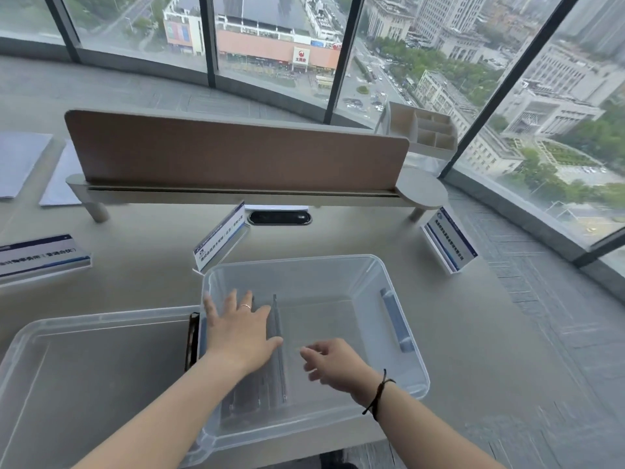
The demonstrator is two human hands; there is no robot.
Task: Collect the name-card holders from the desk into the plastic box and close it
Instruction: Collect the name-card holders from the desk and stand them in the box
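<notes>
A clear plastic box (402, 333) stands open on the desk's near edge. Its clear lid (84, 360) lies flat to its left. Inside the box, at the left, a name-card holder (277, 353) lies against the wall. My left hand (238, 328) rests flat on it, fingers spread. Over the box's middle my right hand (333, 362) hovers with loosely curled fingers and holds nothing. Three more name-card holders stand on the desk: one at the far left (40, 257), one just behind the box (221, 236), one at the right edge (449, 240).
A brown divider panel (236, 152) on a grey shelf runs across the back of the desk. A cable port (280, 218) sits below it. A white organiser (422, 130) stands at the back right. Papers (20, 164) lie at the far left. Windows surround the desk.
</notes>
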